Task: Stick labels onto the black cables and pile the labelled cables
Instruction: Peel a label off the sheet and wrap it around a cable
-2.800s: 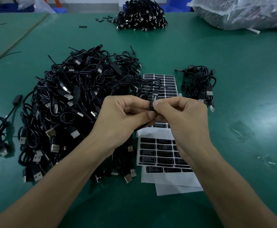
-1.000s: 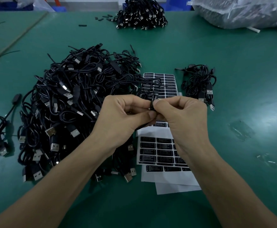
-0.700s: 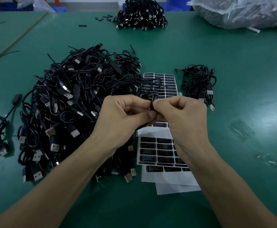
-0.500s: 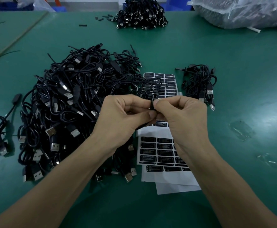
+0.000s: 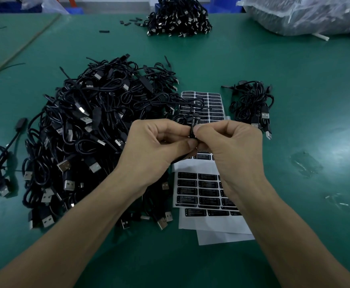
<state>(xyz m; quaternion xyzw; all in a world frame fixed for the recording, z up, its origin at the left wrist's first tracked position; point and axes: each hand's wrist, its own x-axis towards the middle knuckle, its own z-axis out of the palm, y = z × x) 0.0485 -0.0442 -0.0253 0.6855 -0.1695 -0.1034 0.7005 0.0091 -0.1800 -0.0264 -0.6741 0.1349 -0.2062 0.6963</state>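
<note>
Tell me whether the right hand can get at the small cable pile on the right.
Probably yes. The small cable pile lies just beyond the right hand, with only bare green table between them. That hand is busy, though: with the left hand it pinches the held cable.

Heap of black cables (image 5: 91, 132) left, small pile (image 5: 252, 102) right, label sheets (image 5: 203, 190) between, labelled cable (image 5: 193, 126) held upright.

On your table (image 5: 307, 84): cable heap (image 5: 91, 132) left, label sheets (image 5: 203, 190) just right of it, small cable pile (image 5: 251, 102) right of those. Far centre, another pile (image 5: 178, 17); far right, a bag (image 5: 307, 15).
</note>
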